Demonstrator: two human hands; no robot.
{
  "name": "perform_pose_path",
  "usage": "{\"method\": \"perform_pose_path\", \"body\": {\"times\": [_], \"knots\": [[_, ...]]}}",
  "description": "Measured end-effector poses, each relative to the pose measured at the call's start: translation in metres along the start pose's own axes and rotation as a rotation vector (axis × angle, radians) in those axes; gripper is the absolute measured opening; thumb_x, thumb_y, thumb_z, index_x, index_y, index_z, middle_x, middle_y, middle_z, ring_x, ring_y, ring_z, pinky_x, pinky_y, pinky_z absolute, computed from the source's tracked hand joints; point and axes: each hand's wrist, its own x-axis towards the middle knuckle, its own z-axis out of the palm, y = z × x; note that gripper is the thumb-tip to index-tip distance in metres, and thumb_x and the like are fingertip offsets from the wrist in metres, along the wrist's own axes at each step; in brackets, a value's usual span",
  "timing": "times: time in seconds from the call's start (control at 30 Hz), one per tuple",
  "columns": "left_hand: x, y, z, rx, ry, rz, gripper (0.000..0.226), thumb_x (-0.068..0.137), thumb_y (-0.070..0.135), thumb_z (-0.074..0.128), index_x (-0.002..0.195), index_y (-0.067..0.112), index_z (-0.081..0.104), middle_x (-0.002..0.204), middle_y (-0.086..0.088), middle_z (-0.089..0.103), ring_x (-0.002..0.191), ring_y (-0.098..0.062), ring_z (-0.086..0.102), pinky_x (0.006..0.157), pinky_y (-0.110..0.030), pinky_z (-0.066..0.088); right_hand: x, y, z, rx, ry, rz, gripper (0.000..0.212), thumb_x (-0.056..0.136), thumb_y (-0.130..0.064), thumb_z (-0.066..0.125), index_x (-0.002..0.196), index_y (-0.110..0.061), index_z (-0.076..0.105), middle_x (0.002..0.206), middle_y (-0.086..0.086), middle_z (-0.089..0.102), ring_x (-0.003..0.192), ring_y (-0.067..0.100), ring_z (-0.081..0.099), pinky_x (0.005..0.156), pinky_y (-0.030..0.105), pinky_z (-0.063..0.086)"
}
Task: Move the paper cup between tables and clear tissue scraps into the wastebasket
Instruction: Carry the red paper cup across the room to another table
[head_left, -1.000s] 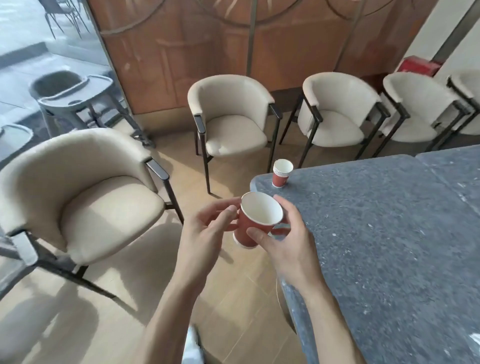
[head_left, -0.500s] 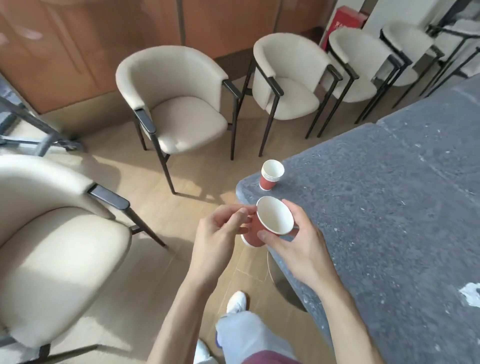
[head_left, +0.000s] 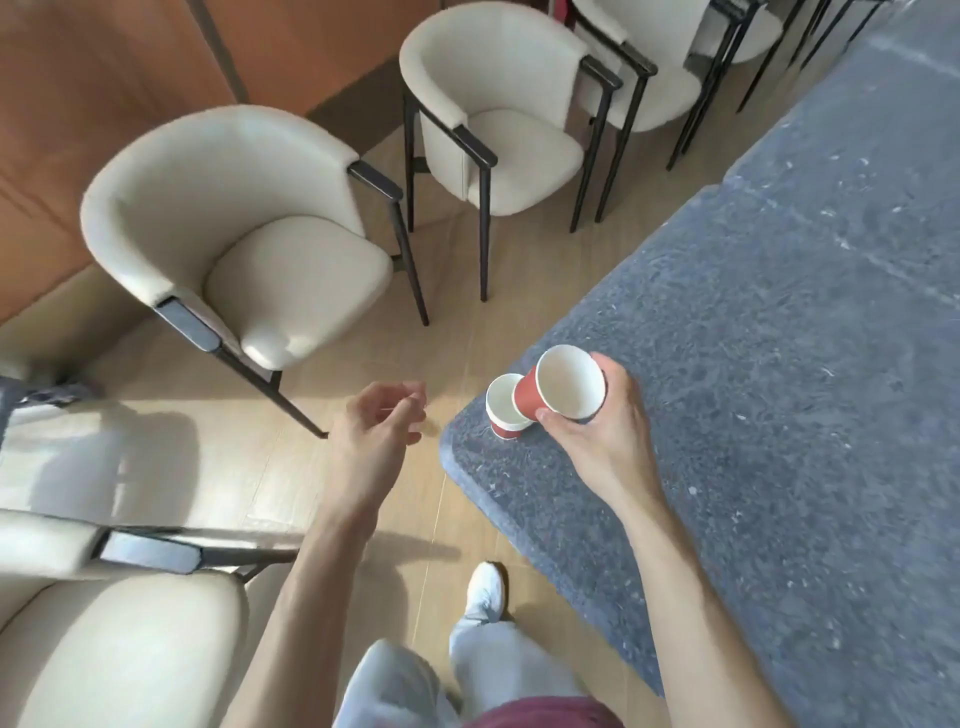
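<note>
My right hand (head_left: 602, 436) grips a red paper cup (head_left: 563, 387) with a white inside, tilted, just above the near corner of the grey speckled table (head_left: 769, 364). Right beside it, a short stack of red paper cups (head_left: 504, 410) stands on that corner, partly covered by the held cup. My left hand (head_left: 379, 431) hovers over the wooden floor to the left of the table, fingers loosely curled and holding nothing. No tissue scraps or wastebasket are in view.
Cream armchairs with black legs stand around: one (head_left: 244, 234) at left centre, one (head_left: 498, 114) behind it, more at top right, and another (head_left: 104, 639) at bottom left. My legs and a white shoe (head_left: 485, 592) are below, on the floor.
My left hand has let go of the cup and drawn away to the left. My right hand alone has carried the cup over the table corner, next to the stack. The view has tilted downward.
</note>
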Motion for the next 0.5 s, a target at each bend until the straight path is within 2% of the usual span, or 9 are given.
{"method": "perform_pose_path", "body": {"times": [0.03, 0.07, 0.17, 0.27, 0.37, 0.43, 0.5], "knots": [[0.010, 0.000, 0.004, 0.021, -0.002, -0.001, 0.014, 0.100, 0.010, 0.062, 0.099, 0.013, 0.075, 0.101, 0.001, 0.074, 0.100, -0.025, 0.073, 0.078, -0.031, 0.058, 0.007, 0.002, 0.007, -0.011, -0.005, 0.004, 0.076, 0.077, -0.019, 0.089, 0.142, -0.019, 0.049, 0.138, -0.001, 0.053, 0.120, 0.012, 0.055, 0.082, 0.005, 0.039], [0.018, 0.000, 0.009, 0.034, -0.010, -0.006, 0.014, 0.100, 0.010, 0.061, 0.099, 0.014, 0.074, 0.101, 0.001, 0.074, 0.099, -0.023, 0.073, 0.077, -0.031, 0.058, 0.013, 0.004, 0.014, -0.029, -0.014, 0.003, 0.078, 0.077, -0.021, 0.089, 0.143, -0.018, 0.048, 0.139, 0.000, 0.052, 0.120, 0.013, 0.054, 0.078, 0.004, 0.036], [0.035, -0.005, 0.021, 0.088, -0.061, -0.024, 0.018, 0.099, 0.008, 0.062, 0.095, 0.020, 0.074, 0.099, 0.002, 0.075, 0.096, -0.019, 0.074, 0.071, -0.026, 0.060, 0.023, 0.012, 0.038, -0.137, -0.045, -0.016, 0.083, 0.080, -0.031, 0.088, 0.147, -0.017, 0.043, 0.141, 0.002, 0.050, 0.125, 0.019, 0.051, 0.078, 0.013, 0.030], [0.050, -0.010, 0.030, 0.139, -0.113, -0.038, 0.018, 0.098, 0.008, 0.063, 0.093, 0.022, 0.073, 0.103, 0.005, 0.075, 0.097, -0.018, 0.073, 0.070, -0.024, 0.060, 0.032, 0.020, 0.060, -0.223, -0.072, -0.027, 0.082, 0.082, -0.030, 0.088, 0.148, -0.012, 0.043, 0.139, 0.007, 0.050, 0.129, 0.024, 0.048, 0.087, 0.022, 0.035], [0.064, -0.013, 0.036, 0.201, -0.159, -0.066, 0.015, 0.098, 0.011, 0.063, 0.106, 0.018, 0.074, 0.109, 0.003, 0.075, 0.100, -0.014, 0.072, 0.082, -0.035, 0.062, 0.036, 0.027, 0.072, -0.291, -0.063, 0.000, 0.081, 0.082, -0.024, 0.088, 0.148, -0.011, 0.043, 0.139, 0.008, 0.051, 0.130, 0.025, 0.045, 0.100, 0.032, 0.042], [0.072, -0.012, 0.041, 0.251, -0.198, -0.072, 0.023, 0.098, 0.015, 0.063, 0.119, 0.016, 0.073, 0.115, 0.005, 0.074, 0.105, -0.010, 0.070, 0.093, -0.042, 0.060, 0.037, 0.031, 0.077, -0.316, -0.089, 0.023, 0.090, 0.081, -0.022, 0.088, 0.153, -0.009, 0.037, 0.146, 0.010, 0.047, 0.135, 0.028, 0.042, 0.108, 0.034, 0.038], [0.079, -0.010, 0.048, 0.306, -0.244, -0.057, 0.032, 0.099, 0.019, 0.063, 0.130, 0.017, 0.069, 0.125, 0.006, 0.071, 0.110, -0.008, 0.068, 0.101, -0.043, 0.056, 0.036, 0.035, 0.078, -0.295, -0.121, 0.062, 0.101, 0.080, -0.026, 0.089, 0.158, -0.008, 0.028, 0.155, 0.011, 0.040, 0.143, 0.029, 0.037, 0.114, 0.033, 0.031]]}}
